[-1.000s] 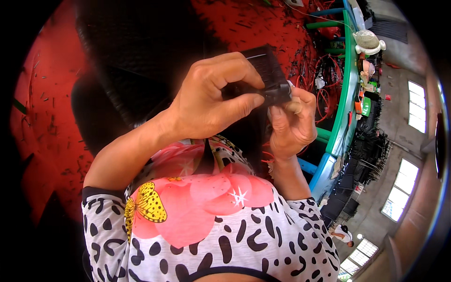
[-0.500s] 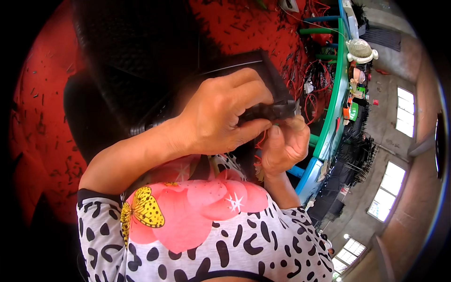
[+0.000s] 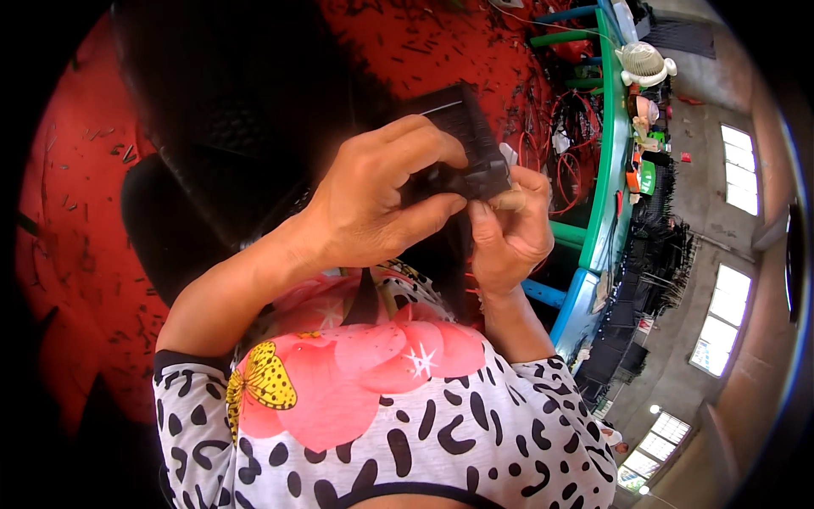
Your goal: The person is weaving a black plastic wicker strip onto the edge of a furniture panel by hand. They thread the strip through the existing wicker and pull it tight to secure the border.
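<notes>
My left hand (image 3: 381, 187) is closed round a black plastic part (image 3: 487, 172), thumb below and fingers above. The part looks boxy, with a ribbed or slotted face and a light glint along its upper edge. At its lower right corner, my right hand (image 3: 513, 237) is closed, thumb and forefinger pinched together against the part. Something small and tan shows at the right fingertips; whether it is a finger covering or a separate piece, I cannot tell. The part's left end is hidden behind my left fingers.
Red sheeting (image 3: 89, 220) strewn with small black scraps spreads below. A large dark mass (image 3: 237, 93) lies beyond my left forearm. To the right stand a green and blue frame (image 3: 600, 195), red cords (image 3: 570, 161), a white fan (image 3: 642, 64) and heaped black pieces (image 3: 632, 305).
The black part has turned in my hands and shows more of its broad face. Both hands have shifted slightly left, with the right fingertips lower at its corner.
</notes>
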Tool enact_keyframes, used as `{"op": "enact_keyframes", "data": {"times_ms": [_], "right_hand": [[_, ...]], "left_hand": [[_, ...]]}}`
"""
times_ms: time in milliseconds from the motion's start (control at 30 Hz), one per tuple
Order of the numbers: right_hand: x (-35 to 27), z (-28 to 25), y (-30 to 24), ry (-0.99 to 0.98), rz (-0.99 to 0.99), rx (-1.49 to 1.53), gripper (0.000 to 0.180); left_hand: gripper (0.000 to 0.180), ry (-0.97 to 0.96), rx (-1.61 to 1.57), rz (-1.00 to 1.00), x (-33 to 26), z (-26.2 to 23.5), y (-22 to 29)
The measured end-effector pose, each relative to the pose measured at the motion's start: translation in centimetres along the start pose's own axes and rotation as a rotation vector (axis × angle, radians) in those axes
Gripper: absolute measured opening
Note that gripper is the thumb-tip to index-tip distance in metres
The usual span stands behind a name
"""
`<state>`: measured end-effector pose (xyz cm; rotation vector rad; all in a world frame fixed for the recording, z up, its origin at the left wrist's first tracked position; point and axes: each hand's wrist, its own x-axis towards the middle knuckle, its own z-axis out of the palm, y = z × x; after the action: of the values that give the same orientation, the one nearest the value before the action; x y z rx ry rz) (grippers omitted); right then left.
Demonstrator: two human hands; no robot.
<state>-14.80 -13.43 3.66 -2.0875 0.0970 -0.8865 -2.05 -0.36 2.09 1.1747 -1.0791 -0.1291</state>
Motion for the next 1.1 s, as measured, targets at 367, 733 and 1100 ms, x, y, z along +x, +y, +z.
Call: {"op": "enact_keyframes", "data": {"times_ms": [367, 733, 1100], "right_hand": [[0.6, 1.1, 2.1, 0.096, -0.09, 0.045, 0.024], [-0.3, 3.9, 3.4, 0.071, -0.011, 0.332, 0.025], [-1.0, 5.2, 5.4, 0.241, 0.244, 0.605, 0.006]], "left_hand": [[0.025, -0.02, -0.04, -0.164, 1.2, -0.3, 0.1], [0.027, -0.036, -0.295, -0.326, -0.5, -1.9, -1.4], [0.027, -0.026, -0.526, -0.32, -1.3, -3.7, -2.8]]}}
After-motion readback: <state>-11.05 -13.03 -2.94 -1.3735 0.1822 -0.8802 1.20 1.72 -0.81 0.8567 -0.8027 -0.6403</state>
